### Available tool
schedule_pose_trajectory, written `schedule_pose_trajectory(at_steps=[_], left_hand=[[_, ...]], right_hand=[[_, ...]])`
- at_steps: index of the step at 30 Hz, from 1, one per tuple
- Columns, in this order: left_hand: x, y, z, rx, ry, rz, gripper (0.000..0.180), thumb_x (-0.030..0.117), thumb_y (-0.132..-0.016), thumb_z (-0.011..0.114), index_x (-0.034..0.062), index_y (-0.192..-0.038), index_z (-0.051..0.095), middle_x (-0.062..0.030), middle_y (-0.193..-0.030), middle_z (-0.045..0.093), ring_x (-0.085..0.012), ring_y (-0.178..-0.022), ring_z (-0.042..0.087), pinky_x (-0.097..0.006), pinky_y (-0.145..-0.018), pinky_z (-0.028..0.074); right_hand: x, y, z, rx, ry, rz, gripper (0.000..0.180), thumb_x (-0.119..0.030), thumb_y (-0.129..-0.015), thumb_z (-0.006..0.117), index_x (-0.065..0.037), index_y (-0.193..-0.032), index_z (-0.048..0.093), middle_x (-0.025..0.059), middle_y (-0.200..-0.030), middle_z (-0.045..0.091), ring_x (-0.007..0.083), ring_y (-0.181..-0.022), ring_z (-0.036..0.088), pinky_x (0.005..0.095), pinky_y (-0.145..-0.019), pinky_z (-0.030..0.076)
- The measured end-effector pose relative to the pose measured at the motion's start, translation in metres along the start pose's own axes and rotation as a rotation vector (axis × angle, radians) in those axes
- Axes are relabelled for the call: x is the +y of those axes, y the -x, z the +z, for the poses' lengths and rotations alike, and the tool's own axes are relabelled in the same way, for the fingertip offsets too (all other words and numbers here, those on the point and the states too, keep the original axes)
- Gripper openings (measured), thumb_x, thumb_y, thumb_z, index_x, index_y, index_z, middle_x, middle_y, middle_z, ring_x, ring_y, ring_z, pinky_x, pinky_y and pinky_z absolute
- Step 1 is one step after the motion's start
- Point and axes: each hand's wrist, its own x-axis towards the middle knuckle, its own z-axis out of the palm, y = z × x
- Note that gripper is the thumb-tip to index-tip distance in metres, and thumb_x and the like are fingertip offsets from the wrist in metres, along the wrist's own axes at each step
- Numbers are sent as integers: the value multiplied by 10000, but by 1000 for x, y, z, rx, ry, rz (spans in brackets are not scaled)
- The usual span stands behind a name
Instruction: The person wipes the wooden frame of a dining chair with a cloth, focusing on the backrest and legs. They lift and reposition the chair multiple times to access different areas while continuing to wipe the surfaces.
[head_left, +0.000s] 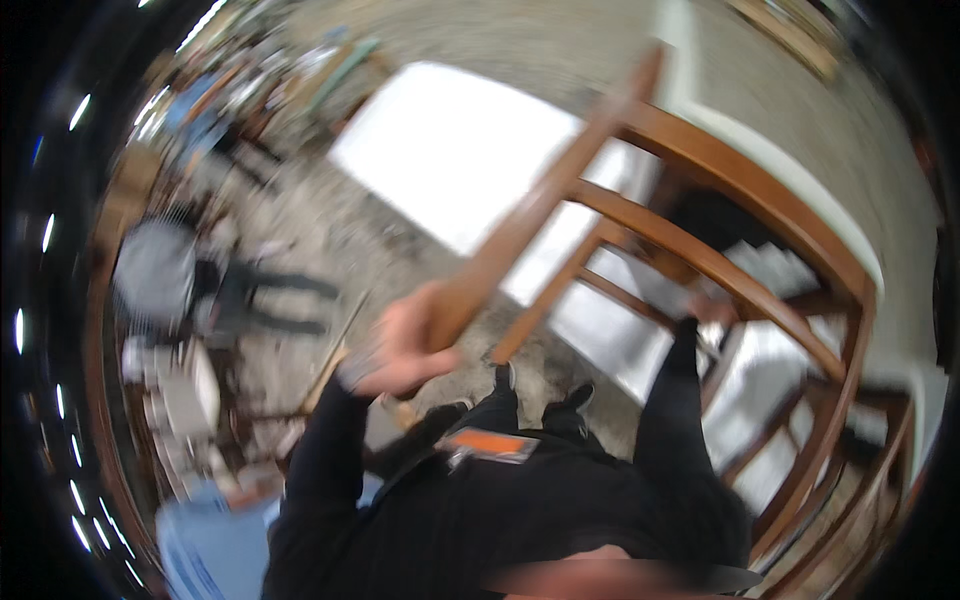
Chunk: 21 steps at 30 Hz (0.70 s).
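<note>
The left hand (400, 345) is clamped around the near end of a thick post of the wooden chair (540, 208), fingers wrapped over the wood and thumb toward the right. The right hand (712, 306) lies farther in among the rails of the same piece, partly hidden and blurred; whether its fingers are closed on a part cannot be told. The chair, brown and glossy, is tilted in front of the person and to the right — its post runs obliquely from the left hand toward the upper centre, with curved crosspieces branching off to the right. Beyond and below the chair, a white panel (460, 150) lies across the grey floor (420, 285). At the lower right, part of a second wooden frame (893, 455) shows near the rim of the view. The person wears black sleeves; an orange-and-white card (490, 445) rests against the torso, and dark shoes (578, 398) stand on the floor below. At left, well apart from the chair, a co-worker (155, 270) in a grey top and dark trousers appears sideways — a distortion-bent figure beside scattered, blurred items. A light-blue object (210, 545) occupies the lower left corner.
</note>
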Motion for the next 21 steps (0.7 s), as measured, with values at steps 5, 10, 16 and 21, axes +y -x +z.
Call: schedule_pose_trajectory(at_steps=[5,10,16,21], left_hand=[[23,1,-6,-16,-43,-189,730,205,-690,760,-41,-1317,478,-131,-1054,630,-228,-953,595,-344,-882,473],[29,0,2,-37,154,-255,599,111,-698,707,-17,-1243,494,-73,-1006,601,-168,-914,546,-320,-855,466],[22,7,1,0,168,-260,690,93,-697,752,-29,-1312,464,-71,-1044,604,-166,-948,558,-317,-877,458],[8,8,1,3,155,-253,868,251,-696,805,-37,-1410,405,-76,-1118,581,-135,-859,564,-276,-746,463]], right_hand=[[-69,40,21,-78,-198,-88,307,-270,-891,619,-47,-1082,708,159,-1215,657,326,-1174,589,450,-1013,445],[-16,36,4,-172,-110,-316,224,-210,-863,634,-45,-1001,697,173,-1094,673,346,-1033,624,473,-909,487],[34,24,-22,-30,-17,-34,269,-108,-818,620,-41,-1078,635,168,-1096,661,323,-1067,594,444,-940,456],[-75,84,45,-182,-236,-108,440,-200,-756,643,-9,-1151,629,224,-1192,634,382,-1164,557,489,-1096,355]])
